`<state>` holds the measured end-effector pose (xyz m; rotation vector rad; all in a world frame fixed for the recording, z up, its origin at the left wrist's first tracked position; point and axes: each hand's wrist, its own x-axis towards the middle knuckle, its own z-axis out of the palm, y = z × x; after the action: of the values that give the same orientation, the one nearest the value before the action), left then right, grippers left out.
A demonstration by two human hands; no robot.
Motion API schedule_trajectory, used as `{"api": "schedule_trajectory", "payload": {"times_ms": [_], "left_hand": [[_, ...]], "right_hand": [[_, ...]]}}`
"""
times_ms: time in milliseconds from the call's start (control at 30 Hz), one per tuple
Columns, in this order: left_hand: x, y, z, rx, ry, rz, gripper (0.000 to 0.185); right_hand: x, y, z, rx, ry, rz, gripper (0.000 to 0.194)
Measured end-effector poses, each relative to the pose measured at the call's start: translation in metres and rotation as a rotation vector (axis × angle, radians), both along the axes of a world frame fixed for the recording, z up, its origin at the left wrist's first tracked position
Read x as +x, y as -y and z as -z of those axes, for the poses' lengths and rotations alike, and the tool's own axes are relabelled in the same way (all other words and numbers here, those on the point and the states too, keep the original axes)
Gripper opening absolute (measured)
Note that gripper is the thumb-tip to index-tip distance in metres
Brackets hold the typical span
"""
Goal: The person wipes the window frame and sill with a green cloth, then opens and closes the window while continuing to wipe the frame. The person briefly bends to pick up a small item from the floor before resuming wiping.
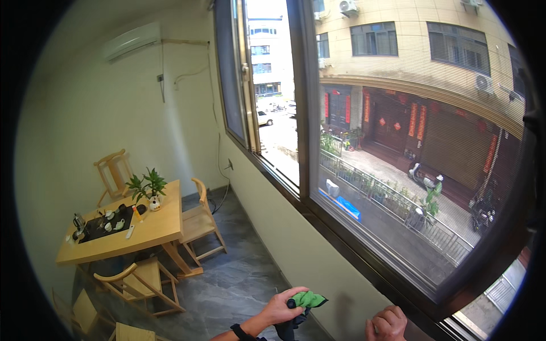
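Observation:
My left hand (279, 307) grips a crumpled green cloth (308, 299) with a dark edge, and dark fabric hangs below the fingers. There is a black band around that wrist. At the bottom right, my right hand (388, 325) is curled into a loose fist beside the dark window sill (341, 238); nothing shows in it, and its palm side is hidden. Above both hands rises a dark-framed sliding window (303, 106). Its right part has a glass pane (396, 170) with fine horizontal lines across the view, while daylight comes through the gap on the left.
Left of me stands a wooden tea table (158, 221) with a tea tray (106, 223), a potted plant (154, 200) and a remote control (130, 231). Wooden chairs (200, 221) surround it on the grey tiled floor (239, 255). A cable (219, 149) runs down the wall corner.

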<state>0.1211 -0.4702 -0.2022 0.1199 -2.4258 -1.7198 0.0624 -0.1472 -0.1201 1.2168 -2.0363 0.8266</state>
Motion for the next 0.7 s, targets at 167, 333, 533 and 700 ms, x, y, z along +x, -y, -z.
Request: {"api": "schedule_trajectory", "payload": {"times_ms": [167,333,533,700], "left_hand": [[-0.003,0.055,0.005,0.026,-0.064,0.017,0.056],[0.009,0.139,0.010,-0.047,-0.096,-0.099,0.056],[0.040,0.229,0.015,-0.046,-0.129,-0.229,0.059],[0.082,0.282,0.023,-0.017,-0.129,-0.445,0.060]], "right_hand": [[-0.016,0.078,0.000,0.045,0.040,-0.067,0.017],[-0.063,0.207,-0.013,0.010,-0.089,-0.205,0.021],[-0.113,0.366,-0.102,-0.176,-0.240,-0.360,0.019],[-0.131,0.465,-0.140,-0.360,-0.092,-0.415,0.013]]}}
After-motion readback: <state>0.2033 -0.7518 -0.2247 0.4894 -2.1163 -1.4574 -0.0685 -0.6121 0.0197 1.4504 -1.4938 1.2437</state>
